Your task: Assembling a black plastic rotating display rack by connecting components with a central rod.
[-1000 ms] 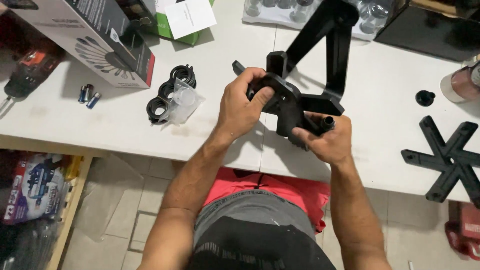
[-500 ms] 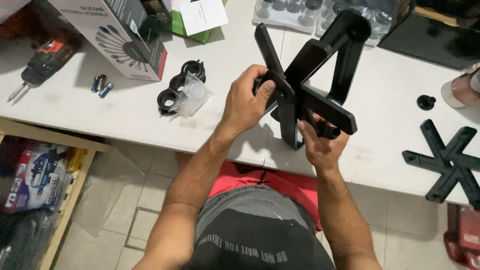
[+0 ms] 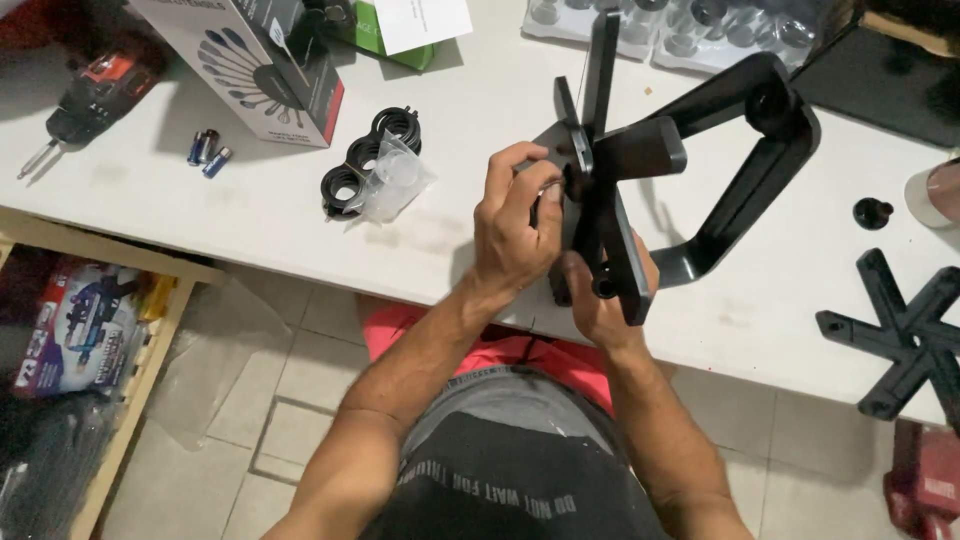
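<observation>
Left hand [image 3: 515, 225]: closed on the bracket from its 9 o'clock side, fingertips curled over the hub where the flat bars cross.
Right hand [image 3: 600, 295]: gripping the bracket from below, at its 6 o'clock end; largely hidden behind the bars, fingers wrapped around the lowest bar.
Bracket [image 3: 610, 215]: black metal cross of flat bars, held on edge above the near rim of the tabletop, joined to a curved black arm.
Arm [image 3: 755, 165]: thick black loop running from the bracket toward 2 o'clock and bending back down to 4 o'clock; its lower end lies against the tabletop.
Tabletop [image 3: 290, 215]: white, bearing all loose parts.
Rings [image 3: 365, 160]: black rings in a row, at 9 o'clock from the left hand, partly under a clear plastic bag [image 3: 395, 180].
Box [image 3: 250, 55]: printed carton at 10 o'clock, tilted.
Batteries [image 3: 207, 150]: small cells just at 8 o'clock of the box.
Drill [image 3: 85, 95]: red and black, at the far 9 o'clock edge of the tabletop.
Second cross [image 3: 905, 335]: black, flat on the tabletop at 4 o'clock, well apart from both hands.
Knob [image 3: 873, 212]: small black piece at 3 o'clock, near the arm.
Tray [image 3: 680, 30]: clear blister tray at 12 o'clock.
</observation>
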